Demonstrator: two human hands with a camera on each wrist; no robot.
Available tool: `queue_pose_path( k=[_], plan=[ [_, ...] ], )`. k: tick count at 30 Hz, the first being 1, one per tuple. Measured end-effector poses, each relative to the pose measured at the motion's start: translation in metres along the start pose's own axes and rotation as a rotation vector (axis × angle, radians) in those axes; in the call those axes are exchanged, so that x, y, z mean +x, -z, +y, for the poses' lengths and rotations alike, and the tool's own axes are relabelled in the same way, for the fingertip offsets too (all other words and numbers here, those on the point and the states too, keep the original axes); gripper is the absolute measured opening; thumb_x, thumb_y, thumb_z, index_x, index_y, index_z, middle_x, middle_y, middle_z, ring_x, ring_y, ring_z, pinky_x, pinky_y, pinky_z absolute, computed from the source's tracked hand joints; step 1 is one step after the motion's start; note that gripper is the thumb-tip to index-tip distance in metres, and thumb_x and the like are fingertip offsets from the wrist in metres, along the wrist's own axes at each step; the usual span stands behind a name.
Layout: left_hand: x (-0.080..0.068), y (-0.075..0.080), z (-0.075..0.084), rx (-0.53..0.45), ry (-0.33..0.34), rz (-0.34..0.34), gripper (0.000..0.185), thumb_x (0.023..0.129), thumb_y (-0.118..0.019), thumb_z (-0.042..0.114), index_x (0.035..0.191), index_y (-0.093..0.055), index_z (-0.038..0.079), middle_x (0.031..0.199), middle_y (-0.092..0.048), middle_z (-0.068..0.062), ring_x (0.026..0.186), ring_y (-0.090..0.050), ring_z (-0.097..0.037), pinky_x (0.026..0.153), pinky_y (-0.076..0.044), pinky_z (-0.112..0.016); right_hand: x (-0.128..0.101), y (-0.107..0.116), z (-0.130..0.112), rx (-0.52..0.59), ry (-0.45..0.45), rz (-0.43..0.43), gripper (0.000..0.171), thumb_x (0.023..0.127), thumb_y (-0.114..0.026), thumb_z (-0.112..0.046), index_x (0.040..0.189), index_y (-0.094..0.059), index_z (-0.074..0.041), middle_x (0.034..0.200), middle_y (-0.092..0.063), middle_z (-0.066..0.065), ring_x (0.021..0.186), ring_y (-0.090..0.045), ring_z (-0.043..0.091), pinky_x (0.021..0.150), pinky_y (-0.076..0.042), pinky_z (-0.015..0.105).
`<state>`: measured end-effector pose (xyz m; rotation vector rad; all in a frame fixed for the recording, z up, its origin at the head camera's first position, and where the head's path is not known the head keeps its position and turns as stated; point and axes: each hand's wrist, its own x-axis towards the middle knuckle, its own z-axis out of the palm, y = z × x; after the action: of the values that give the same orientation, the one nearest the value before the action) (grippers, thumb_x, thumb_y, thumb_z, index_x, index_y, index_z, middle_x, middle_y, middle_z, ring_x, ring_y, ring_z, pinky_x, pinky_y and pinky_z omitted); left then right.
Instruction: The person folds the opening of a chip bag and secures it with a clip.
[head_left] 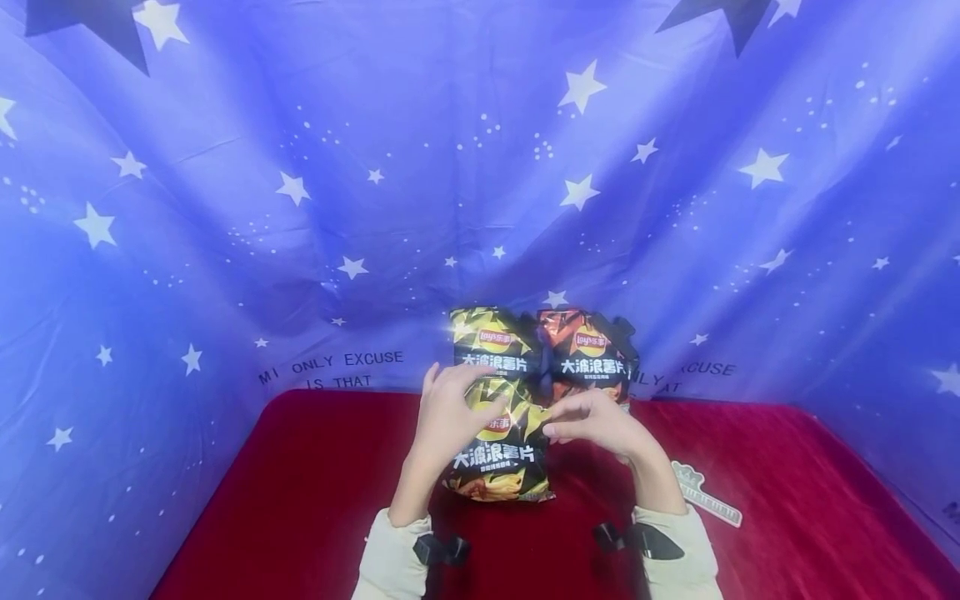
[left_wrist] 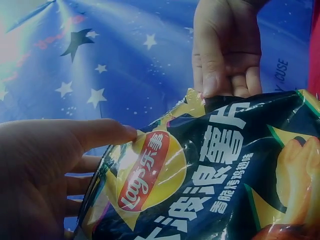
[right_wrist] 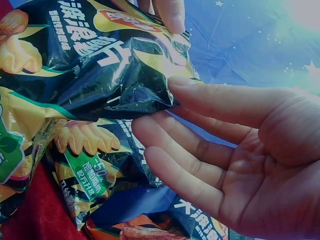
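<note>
Your left hand (head_left: 447, 414) grips the front chip bag (head_left: 501, 454) at its upper left corner: the thumb lies over the printed front near the red and yellow logo, and the other fingers (left_wrist: 80, 184) are curled behind the foil. Your right hand (head_left: 596, 421) meets the same bag at its upper right corner. In the left wrist view its fingertips (left_wrist: 212, 82) seem to pinch the top seam, but in the right wrist view the fingers (right_wrist: 200, 145) are stretched almost straight with the palm open, only their tips touching the crumpled edge, so I cannot tell surely if this hand holds the bag or only touches it. The front chip bag is black and yellow, it stands nearly upright between your two hands, and its lower edge is on or just above the red cloth (head_left: 300, 500); the pictures do not show which. Just behind it two more bags lean against the backdrop: a second black and yellow bag (head_left: 491, 342) at the left and a black and orange bag (head_left: 592, 354) at the right, touching each other side by side. A blue backdrop (head_left: 225, 208) with white stars surrounds the red cloth. Near your right sleeve a small pale flat tag (head_left: 705, 494) lies on the cloth.
</note>
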<state>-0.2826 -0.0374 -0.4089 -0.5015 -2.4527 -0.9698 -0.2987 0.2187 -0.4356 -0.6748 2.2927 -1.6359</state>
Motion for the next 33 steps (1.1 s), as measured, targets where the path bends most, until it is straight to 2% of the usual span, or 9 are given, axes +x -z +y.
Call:
queue_pose_path(
  k=[8,15,22,26,33],
  plan=[
    [-0.0004,0.0011,0.0038,0.016,0.002,-0.004,0.036,0.083,-0.084,0.030,0.114,-0.076,0.014,0.110,-0.078,-0.001,0.110,-0.067,-0.027,0.120,-0.025,-0.064,0.0005,-0.0008,-0.0014,-0.010,0.014,-0.001,0.025,0.089,-0.075,-0.004,0.106,-0.072,0.013,0.094,-0.073,0.024,0.077,-0.073,0.013,0.074,-0.063,0.035],
    [-0.0006,0.0011,0.0032,0.004,0.009,0.000,0.035,0.083,-0.085,0.029,0.113,-0.076,0.013,0.108,-0.078,0.000,0.108,-0.068,-0.026,0.119,-0.027,-0.063,0.0021,-0.0024,-0.0008,-0.022,0.020,0.013,0.023,0.088,-0.076,-0.004,0.105,-0.073,0.012,0.091,-0.073,0.024,0.075,-0.070,0.009,0.074,-0.063,0.038],
    [0.0001,0.0039,0.0005,-0.069,0.026,-0.039,0.031,0.086,-0.082,0.026,0.115,-0.076,0.015,0.113,-0.078,-0.001,0.110,-0.067,-0.027,0.122,-0.022,-0.062,0.0031,-0.0036,0.0001,-0.032,0.024,0.026,0.022,0.087,-0.077,-0.004,0.103,-0.074,0.011,0.089,-0.073,0.024,0.073,-0.069,0.010,0.073,-0.063,0.038],
    [-0.0005,0.0073,-0.0007,-0.107,0.008,-0.065,0.029,0.089,-0.079,0.020,0.117,-0.075,0.014,0.115,-0.077,-0.003,0.113,-0.067,-0.028,0.122,-0.021,-0.063,0.0038,-0.0038,0.0010,-0.028,0.025,0.029,0.022,0.087,-0.077,-0.004,0.102,-0.074,0.011,0.087,-0.073,0.024,0.073,-0.070,0.012,0.071,-0.063,0.033],
    [0.0009,0.0061,-0.0013,-0.144,0.028,-0.054,0.028,0.088,-0.079,0.017,0.115,-0.076,0.009,0.113,-0.078,-0.004,0.113,-0.069,-0.027,0.123,-0.022,-0.061,0.0040,-0.0047,0.0014,-0.026,0.032,0.038,0.021,0.087,-0.076,-0.004,0.102,-0.074,0.011,0.085,-0.073,0.023,0.072,-0.069,0.011,0.071,-0.063,0.037]
  ],
)
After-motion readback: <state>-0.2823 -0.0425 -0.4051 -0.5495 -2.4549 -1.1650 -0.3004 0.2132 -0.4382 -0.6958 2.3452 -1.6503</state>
